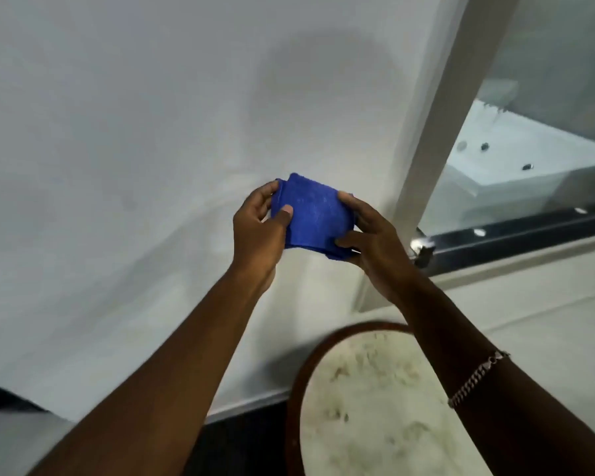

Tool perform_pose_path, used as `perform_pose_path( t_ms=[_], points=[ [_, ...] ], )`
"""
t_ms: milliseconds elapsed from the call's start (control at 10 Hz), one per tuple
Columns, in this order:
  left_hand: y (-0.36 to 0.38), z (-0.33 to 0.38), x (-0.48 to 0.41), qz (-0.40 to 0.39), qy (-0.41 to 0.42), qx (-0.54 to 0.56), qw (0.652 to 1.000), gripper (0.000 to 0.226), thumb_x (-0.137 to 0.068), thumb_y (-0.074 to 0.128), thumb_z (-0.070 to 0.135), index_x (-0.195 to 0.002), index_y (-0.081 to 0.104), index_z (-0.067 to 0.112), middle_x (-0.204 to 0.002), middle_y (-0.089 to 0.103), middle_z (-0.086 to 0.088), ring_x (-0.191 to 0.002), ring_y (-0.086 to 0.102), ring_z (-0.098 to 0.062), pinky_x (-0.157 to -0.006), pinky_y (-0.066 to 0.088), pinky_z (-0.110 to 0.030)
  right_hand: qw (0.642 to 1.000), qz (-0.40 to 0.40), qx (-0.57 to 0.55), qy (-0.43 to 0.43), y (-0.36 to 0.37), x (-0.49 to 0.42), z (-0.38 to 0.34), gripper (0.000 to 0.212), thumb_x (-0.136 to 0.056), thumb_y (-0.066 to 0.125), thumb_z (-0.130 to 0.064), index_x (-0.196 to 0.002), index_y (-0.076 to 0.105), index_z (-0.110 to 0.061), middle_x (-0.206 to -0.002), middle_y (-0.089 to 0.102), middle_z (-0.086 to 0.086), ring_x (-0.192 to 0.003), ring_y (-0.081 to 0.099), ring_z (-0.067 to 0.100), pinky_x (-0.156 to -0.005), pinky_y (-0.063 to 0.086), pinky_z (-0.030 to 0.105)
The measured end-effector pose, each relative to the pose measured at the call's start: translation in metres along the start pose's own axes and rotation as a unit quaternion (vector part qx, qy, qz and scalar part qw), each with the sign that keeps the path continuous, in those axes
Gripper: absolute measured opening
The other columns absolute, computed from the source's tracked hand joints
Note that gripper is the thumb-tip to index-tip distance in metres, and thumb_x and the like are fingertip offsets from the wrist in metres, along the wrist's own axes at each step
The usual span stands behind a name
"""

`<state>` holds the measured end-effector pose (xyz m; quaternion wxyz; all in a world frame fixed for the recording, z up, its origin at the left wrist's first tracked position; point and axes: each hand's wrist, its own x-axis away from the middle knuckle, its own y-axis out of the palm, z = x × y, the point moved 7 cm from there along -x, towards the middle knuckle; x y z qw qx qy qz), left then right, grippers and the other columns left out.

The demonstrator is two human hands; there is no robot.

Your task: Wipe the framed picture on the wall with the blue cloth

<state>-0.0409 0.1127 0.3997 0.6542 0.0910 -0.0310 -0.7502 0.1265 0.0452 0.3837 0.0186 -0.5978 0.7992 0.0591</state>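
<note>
Nearest, at the bottom edge: two bare forearms reaching up and forward, a silver chain bracelet [478,377] on the right one. Below and between them, a round tabletop [375,400] with a mottled pale surface and a dark brown rim, set just beside the wall's base. Further out, held up in mid-air in front of the white wall [134,132]: the blue cloth [311,213], folded into a thick pad, broad face turned toward the camera, long axis running roughly left to right with a slight downward tilt to the right. Left hand [258,231] clamped on the cloth's left edge, thumb pressed on the front, fingers curled behind. Right hand [371,242] clamped on the right edge and lower right corner, thumb across the bottom. Beyond, to the right: a pale window frame post [437,132] slanting upward, a dark sill rail with a metal latch [421,250], and glass [547,115] showing blurred white shapes outside. No framed picture within view.
</note>
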Motion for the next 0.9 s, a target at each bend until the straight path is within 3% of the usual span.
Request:
perform_pose_path(
  t_ms=[100, 200, 300, 400, 500, 600, 700, 800, 900],
  points=[
    [0.009, -0.067, 0.014, -0.049, -0.045, -0.060, 0.996, 0.054, -0.090, 0.058, 0.004, -0.138, 0.049, 0.028, -0.140, 0.055, 0.002, -0.118, 0.060, -0.022, -0.085, 0.061, -0.041, 0.998, 0.026, 0.047, 0.026, -0.021, 0.009, 0.059, 0.068, -0.076, 0.054, 0.013, -0.127, 0.057, -0.031, -0.135, 0.045, -0.015, -0.125, 0.049, 0.019, -0.087, 0.060, 0.044],
    [0.008, -0.164, 0.038, -0.043, -0.106, -0.123, 0.986, 0.069, -0.085, 0.057, -0.005, -0.142, 0.045, 0.033, -0.137, 0.052, 0.001, -0.107, 0.064, -0.023, -0.076, 0.063, -0.044, 0.988, 0.047, 0.134, 0.066, -0.047, 0.025, 0.146, 0.071, -0.073, 0.052, 0.015, -0.129, 0.056, -0.029, -0.123, 0.048, -0.029, -0.115, 0.052, 0.004, -0.086, 0.055, 0.024],
    [0.002, -0.230, 0.056, -0.016, -0.140, -0.147, 0.979, 0.073, -0.081, 0.054, -0.013, -0.142, 0.046, 0.027, -0.133, 0.055, 0.001, -0.091, 0.067, -0.010, -0.063, 0.063, -0.030, 0.977, 0.051, 0.182, 0.099, -0.061, 0.038, 0.210, 0.071, -0.072, 0.051, 0.017, -0.131, 0.055, -0.022, -0.124, 0.052, -0.021, -0.105, 0.057, 0.006, -0.082, 0.051, 0.020],
    [-0.006, -0.322, 0.083, 0.008, -0.185, -0.228, 0.956, 0.073, -0.080, 0.054, -0.014, -0.142, 0.046, 0.023, -0.133, 0.058, 0.000, -0.079, 0.060, -0.001, -0.048, 0.050, -0.007, 0.958, 0.031, 0.236, 0.159, -0.076, 0.056, 0.304, 0.071, -0.072, 0.051, 0.014, -0.133, 0.053, -0.023, -0.135, 0.053, 0.003, -0.087, 0.059, 0.015, -0.073, 0.051, 0.027],
    [-0.012, -0.366, 0.093, 0.002, -0.205, -0.277, 0.939, 0.073, -0.080, 0.055, -0.010, -0.143, 0.044, 0.023, -0.132, 0.063, -0.006, -0.092, 0.061, -0.010, -0.064, 0.057, -0.017, 0.944, 0.008, 0.269, 0.191, -0.081, 0.062, 0.348, 0.072, -0.072, 0.051, 0.012, -0.134, 0.051, -0.024, -0.139, 0.050, 0.006, -0.091, 0.054, 0.018, -0.081, 0.051, 0.032],
    [-0.019, -0.428, 0.109, -0.052, -0.247, -0.328, 0.910, 0.073, -0.080, 0.055, -0.007, -0.146, 0.040, 0.021, -0.116, 0.068, -0.015, -0.098, 0.065, -0.023, -0.077, 0.056, -0.018, 0.927, -0.024, 0.319, 0.195, -0.082, 0.070, 0.399, 0.068, -0.073, 0.052, 0.010, -0.134, 0.051, -0.019, -0.138, 0.050, 0.011, -0.113, 0.051, 0.024, -0.098, 0.046, 0.035],
    [-0.022, -0.454, 0.118, -0.098, -0.276, -0.334, 0.896, 0.072, -0.082, 0.054, -0.007, -0.147, 0.037, 0.018, -0.119, 0.066, -0.013, -0.101, 0.062, -0.021, -0.076, 0.053, -0.015, 0.906, -0.058, 0.365, 0.207, -0.085, 0.075, 0.426, 0.065, -0.075, 0.054, 0.008, -0.135, 0.050, -0.015, -0.142, 0.045, 0.017, -0.126, 0.047, 0.033, -0.104, 0.042, 0.037],
    [-0.020, -0.457, 0.116, -0.132, -0.282, -0.323, 0.894, 0.063, -0.083, 0.053, -0.004, -0.142, 0.042, 0.015, -0.132, 0.063, -0.012, -0.112, 0.061, -0.021, -0.089, 0.050, -0.028, 0.840, -0.117, 0.464, 0.257, -0.092, 0.079, 0.444, 0.063, -0.081, 0.057, -0.005, -0.141, 0.043, -0.019, -0.154, 0.026, 0.019, -0.135, 0.034, 0.040, -0.108, 0.038, 0.046],
    [-0.019, -0.435, 0.110, -0.120, -0.256, -0.346, 0.895, 0.058, -0.085, 0.054, -0.001, -0.141, 0.044, 0.013, -0.138, 0.059, -0.012, -0.120, 0.058, -0.021, -0.093, 0.042, -0.025, 0.795, -0.119, 0.551, 0.224, -0.091, 0.079, 0.429, 0.061, -0.084, 0.059, -0.020, -0.141, 0.039, -0.023, -0.158, 0.018, 0.016, -0.138, 0.028, 0.040, -0.106, 0.039, 0.052]
  ],
)
